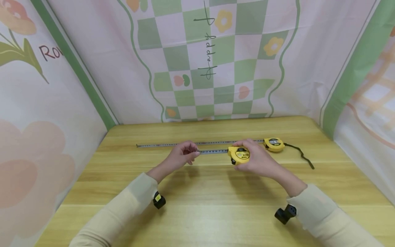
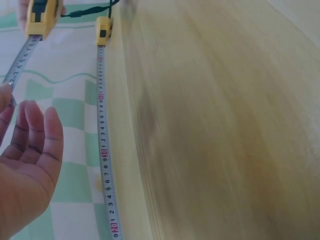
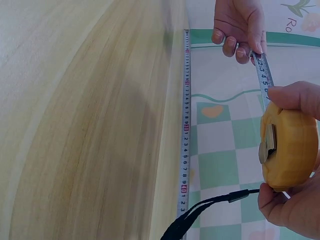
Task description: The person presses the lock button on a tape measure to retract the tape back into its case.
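Note:
My right hand grips a yellow tape measure by its case, thumb on one side and fingers on the other in the right wrist view. A short length of its blade reaches left to my left hand, which pinches the end between thumb and forefinger. The left hand's other fingers are loosely bent beside the blade. Behind both hands a second yellow tape measure lies on the table, its long blade drawn out to the left.
The wooden table carries the second tape, whose black strap trails to the right. A patterned cloth hangs along the table's back edge, with more cloth at both sides. Small black cameras sit at the wrists.

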The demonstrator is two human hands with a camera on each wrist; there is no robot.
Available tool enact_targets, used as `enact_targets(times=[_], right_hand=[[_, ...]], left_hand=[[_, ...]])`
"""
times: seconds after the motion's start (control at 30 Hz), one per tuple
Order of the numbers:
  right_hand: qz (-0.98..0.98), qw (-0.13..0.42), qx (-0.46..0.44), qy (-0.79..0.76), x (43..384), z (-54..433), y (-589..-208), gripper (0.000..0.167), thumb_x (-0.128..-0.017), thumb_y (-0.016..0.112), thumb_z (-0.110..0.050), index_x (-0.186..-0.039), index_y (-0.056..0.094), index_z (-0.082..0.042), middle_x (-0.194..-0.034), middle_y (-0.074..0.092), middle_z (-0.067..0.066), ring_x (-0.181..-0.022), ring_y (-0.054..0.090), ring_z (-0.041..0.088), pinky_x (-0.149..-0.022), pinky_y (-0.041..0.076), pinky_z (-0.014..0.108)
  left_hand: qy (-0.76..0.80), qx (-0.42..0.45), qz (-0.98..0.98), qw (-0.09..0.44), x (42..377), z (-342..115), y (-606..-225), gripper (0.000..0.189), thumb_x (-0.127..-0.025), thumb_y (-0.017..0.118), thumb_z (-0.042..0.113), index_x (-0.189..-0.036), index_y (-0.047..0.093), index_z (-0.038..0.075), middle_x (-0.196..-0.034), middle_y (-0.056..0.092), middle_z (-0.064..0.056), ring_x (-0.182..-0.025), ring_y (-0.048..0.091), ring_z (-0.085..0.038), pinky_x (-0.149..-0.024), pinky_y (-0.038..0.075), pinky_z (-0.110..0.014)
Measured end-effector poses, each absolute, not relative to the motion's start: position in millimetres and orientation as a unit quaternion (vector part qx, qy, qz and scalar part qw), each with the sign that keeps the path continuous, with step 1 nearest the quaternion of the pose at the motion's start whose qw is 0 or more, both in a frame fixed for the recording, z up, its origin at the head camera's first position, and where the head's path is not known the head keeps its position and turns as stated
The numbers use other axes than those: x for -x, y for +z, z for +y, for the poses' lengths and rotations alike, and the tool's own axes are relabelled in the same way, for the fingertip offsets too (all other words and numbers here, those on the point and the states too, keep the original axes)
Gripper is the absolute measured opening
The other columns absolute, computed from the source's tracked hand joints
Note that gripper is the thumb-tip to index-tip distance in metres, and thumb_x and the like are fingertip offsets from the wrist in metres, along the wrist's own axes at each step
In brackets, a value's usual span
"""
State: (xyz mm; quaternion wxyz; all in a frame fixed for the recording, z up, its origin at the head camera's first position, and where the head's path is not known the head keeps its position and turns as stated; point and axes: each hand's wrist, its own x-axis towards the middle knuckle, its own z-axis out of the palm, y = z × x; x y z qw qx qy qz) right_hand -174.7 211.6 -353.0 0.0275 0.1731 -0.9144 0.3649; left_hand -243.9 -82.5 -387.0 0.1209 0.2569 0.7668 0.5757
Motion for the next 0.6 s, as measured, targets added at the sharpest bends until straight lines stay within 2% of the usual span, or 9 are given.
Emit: enact_targets(times=[0.1, 0.2, 0.37, 0.47, 0.6], right_hand=[[-0.913, 0.026, -0.174, 0.368, 175.7, 211.3, -354.2, 0.069, -0.07, 0.086, -0.013, -0.13, 0.055, -0.006, -0.12, 0.054, 0.012, -0.1, 0.054, 0.028, -0.082, 0.047, 0.045], [-0.912, 0.025, -0.174, 0.37, 176.5, 211.1, -355.4, 0.069, -0.07, 0.086, -0.012, -0.13, 0.055, -0.006, -0.118, 0.054, 0.011, -0.099, 0.054, 0.027, -0.082, 0.047, 0.044], [-0.911, 0.025, -0.178, 0.37, 177.1, 210.0, -356.1, 0.068, -0.07, 0.086, -0.011, -0.13, 0.055, -0.005, -0.12, 0.053, 0.012, -0.103, 0.053, 0.029, -0.086, 0.047, 0.049], [-0.911, 0.025, -0.181, 0.37, 177.2, 208.6, -355.8, 0.068, -0.07, 0.086, -0.01, -0.13, 0.055, -0.004, -0.121, 0.053, 0.013, -0.104, 0.053, 0.029, -0.086, 0.046, 0.049], [-0.911, 0.025, -0.182, 0.37, 177.4, 206.9, -355.8, 0.067, -0.069, 0.086, -0.009, -0.129, 0.055, -0.004, -0.119, 0.054, 0.013, -0.099, 0.053, 0.027, -0.081, 0.047, 0.043]], left_hand=[[0.575, -0.258, 0.767, 0.12, 244.5, -81.4, -387.8, 0.01, -0.095, 0.063, 0.013, -0.103, 0.062, 0.006, -0.094, 0.06, -0.009, -0.076, 0.059, -0.023, -0.067, 0.056, -0.04], [0.575, -0.258, 0.767, 0.119, 244.9, -80.6, -388.7, 0.01, -0.095, 0.064, 0.013, -0.103, 0.062, 0.006, -0.094, 0.06, -0.009, -0.076, 0.059, -0.021, -0.066, 0.056, -0.036], [0.578, -0.259, 0.765, 0.119, 244.0, -79.8, -388.3, 0.01, -0.095, 0.063, 0.013, -0.103, 0.062, 0.005, -0.094, 0.06, -0.009, -0.078, 0.059, -0.03, -0.065, 0.056, -0.034], [0.58, -0.259, 0.763, 0.121, 243.4, -79.0, -387.7, 0.011, -0.095, 0.064, 0.012, -0.102, 0.062, 0.004, -0.094, 0.06, -0.009, -0.077, 0.06, -0.027, -0.065, 0.056, -0.035], [0.58, -0.257, 0.763, 0.121, 243.2, -77.8, -387.8, 0.012, -0.095, 0.065, 0.012, -0.102, 0.061, 0.004, -0.093, 0.06, -0.008, -0.074, 0.059, -0.019, -0.069, 0.056, -0.045]])
